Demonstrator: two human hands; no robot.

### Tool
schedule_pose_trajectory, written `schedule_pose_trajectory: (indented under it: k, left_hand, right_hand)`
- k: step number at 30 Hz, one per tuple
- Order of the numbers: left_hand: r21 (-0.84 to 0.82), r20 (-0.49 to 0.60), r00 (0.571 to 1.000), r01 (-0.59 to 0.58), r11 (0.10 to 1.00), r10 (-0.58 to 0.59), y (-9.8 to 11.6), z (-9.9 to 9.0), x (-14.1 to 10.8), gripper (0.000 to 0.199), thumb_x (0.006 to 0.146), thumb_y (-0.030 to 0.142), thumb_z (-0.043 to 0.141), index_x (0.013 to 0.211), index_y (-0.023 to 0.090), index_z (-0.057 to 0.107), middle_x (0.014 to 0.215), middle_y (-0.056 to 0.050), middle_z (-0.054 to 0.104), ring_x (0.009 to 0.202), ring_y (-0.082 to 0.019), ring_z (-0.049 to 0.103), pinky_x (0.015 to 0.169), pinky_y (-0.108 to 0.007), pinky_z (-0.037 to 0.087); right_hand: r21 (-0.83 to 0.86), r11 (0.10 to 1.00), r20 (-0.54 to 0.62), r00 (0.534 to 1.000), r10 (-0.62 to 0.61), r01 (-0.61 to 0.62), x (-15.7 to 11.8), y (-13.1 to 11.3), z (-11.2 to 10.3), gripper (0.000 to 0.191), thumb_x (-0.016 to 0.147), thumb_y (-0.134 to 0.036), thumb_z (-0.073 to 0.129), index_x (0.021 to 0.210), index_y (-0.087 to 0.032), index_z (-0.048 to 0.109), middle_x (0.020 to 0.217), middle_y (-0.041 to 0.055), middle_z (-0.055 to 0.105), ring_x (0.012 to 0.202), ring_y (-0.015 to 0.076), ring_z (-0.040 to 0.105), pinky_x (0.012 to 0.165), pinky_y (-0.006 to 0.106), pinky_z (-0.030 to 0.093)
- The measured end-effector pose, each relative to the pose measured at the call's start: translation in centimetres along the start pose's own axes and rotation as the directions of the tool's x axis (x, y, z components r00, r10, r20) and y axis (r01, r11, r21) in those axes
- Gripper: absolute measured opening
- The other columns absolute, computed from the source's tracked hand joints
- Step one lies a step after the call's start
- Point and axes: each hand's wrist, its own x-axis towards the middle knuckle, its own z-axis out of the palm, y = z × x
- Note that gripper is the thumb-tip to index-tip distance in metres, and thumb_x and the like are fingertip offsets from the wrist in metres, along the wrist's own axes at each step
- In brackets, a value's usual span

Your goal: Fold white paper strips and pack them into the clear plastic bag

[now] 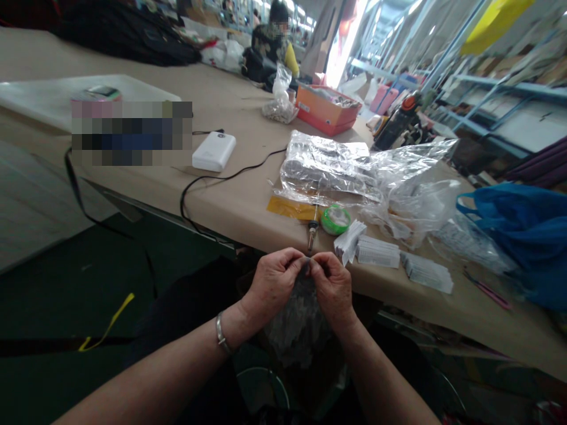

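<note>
At the table's near edge my left hand (277, 280) and my right hand (330, 286) meet, both closed in a pinch. A tiny greyish piece shows between the fingertips, too small to name. Below them, over my lap, hangs a heap of pale, translucent pieces (295, 330), dim and partly hidden by my hands. Just beyond my fingertips a thin metal-tipped tool, which looks like a soldering iron (312, 229), lies pointing toward me. Beside it sit a green-rimmed round container (335, 219) and stacks of white strips (378, 252).
Clear plastic packaging (330, 168) covers the table behind the tool. Pink-handled scissors (491, 292) and a blue bag (522, 236) lie on the right. A black cable (221, 177) crosses left, near a white power bank (214, 151). An orange box (326, 111) stands farther back; a person (270, 44) sits beyond.
</note>
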Motion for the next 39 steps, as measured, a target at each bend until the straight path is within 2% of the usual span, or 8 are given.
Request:
schedule_pose_trajectory:
  k: [19,23,25,28,31,33,35,39]
  left_hand:
    - [0.025,-0.024,1.0,-0.009,1.0,0.009,-0.6,0.3,0.8,0.019,0.082,0.024,0.053,0.072,0.014,0.066,0.065,0.0,0.064,0.062,-0.011,0.054,0.06,-0.018,0.042]
    - [0.0,0.002,1.0,0.019,1.0,-0.019,-0.5,-0.1,-0.2,0.018,0.082,0.026,0.054,0.074,0.015,0.067,0.068,0.0,0.066,0.064,-0.012,0.057,0.06,-0.018,0.044]
    - [-0.004,0.016,0.999,0.045,0.999,-0.045,-1.0,-0.4,-0.8,0.018,0.082,0.028,0.055,0.075,0.016,0.068,0.07,0.0,0.067,0.066,-0.013,0.059,0.061,-0.019,0.045]
    - [0.03,0.03,0.996,0.081,0.996,-0.082,-2.3,-0.6,-1.2,0.018,0.081,0.029,0.057,0.077,0.017,0.07,0.075,-0.001,0.07,0.072,-0.016,0.063,0.066,-0.021,0.047]
    - [0.068,0.067,0.994,0.079,0.995,-0.083,-3.7,-0.7,-1.2,0.021,0.081,0.03,0.057,0.09,0.02,0.073,0.091,-0.002,0.073,0.084,-0.018,0.065,0.077,-0.024,0.048]
    - [0.103,0.074,0.995,0.062,0.993,-0.07,-4.4,-0.7,-1.1,0.024,0.083,0.031,0.056,0.098,0.023,0.072,0.099,-0.001,0.072,0.09,-0.02,0.065,0.081,-0.025,0.047]
    - [0.149,0.056,0.997,0.047,0.988,-0.056,-4.6,-0.7,-1.1,0.024,0.083,0.032,0.055,0.097,0.024,0.072,0.099,-0.001,0.072,0.09,-0.02,0.065,0.081,-0.025,0.046]
    - [0.153,0.065,0.995,0.062,0.986,-0.073,-4.3,-0.1,-1.6,0.02,0.083,0.03,0.055,0.083,0.02,0.072,0.084,-0.003,0.072,0.08,-0.019,0.065,0.073,-0.025,0.045]
  right_hand:
    - [0.08,0.996,-0.024,0.999,0.029,-0.027,0.2,0.4,0.3,0.016,0.085,-0.032,0.057,0.079,-0.016,0.06,0.064,-0.0023,0.059,0.059,0.0115,0.054,0.058,0.022,0.045]
    - [0.075,0.994,0.08,0.994,0.069,-0.075,-1.8,0.1,-1.0,0.015,0.086,-0.029,0.058,0.094,-0.018,0.062,0.07,-0.0013,0.064,0.061,0.0123,0.059,0.059,0.022,0.048]
    - [-0.066,0.998,0.097,0.995,-0.007,0.013,-2.7,-0.3,-2.5,0.01,0.087,-0.025,0.056,0.089,-0.019,0.062,0.069,-0.0018,0.063,0.06,0.0117,0.059,0.059,0.022,0.047]
    - [-0.344,0.906,0.035,0.967,-0.251,0.247,-2.8,-0.6,-5.0,0.009,0.088,-0.021,0.055,0.08,-0.018,0.06,0.07,-0.0005,0.059,0.065,0.0126,0.056,0.063,0.023,0.046]
    - [-0.591,0.716,-0.006,0.886,-0.464,0.371,-1.4,-0.2,-6.7,0.01,0.085,-0.023,0.06,0.094,-0.017,0.059,0.085,0.005,0.059,0.083,0.0187,0.055,0.078,0.032,0.046]
    - [-0.702,0.596,0.03,0.853,-0.521,0.389,-0.3,0.2,-6.9,0.024,0.083,-0.028,0.064,0.103,-0.016,0.059,0.094,0.0087,0.059,0.092,0.0232,0.053,0.084,0.038,0.044]
    - [-0.753,0.53,0.055,0.841,-0.538,0.389,0.5,0.5,-6.7,0.026,0.081,-0.03,0.066,0.102,-0.015,0.059,0.094,0.0095,0.06,0.093,0.0248,0.052,0.084,0.039,0.042]
    - [-0.757,0.527,0.051,0.84,-0.54,0.386,0.9,0.7,-6.4,0.003,0.086,-0.019,0.058,0.085,-0.018,0.061,0.084,0.0051,0.061,0.085,0.0211,0.053,0.079,0.036,0.039]
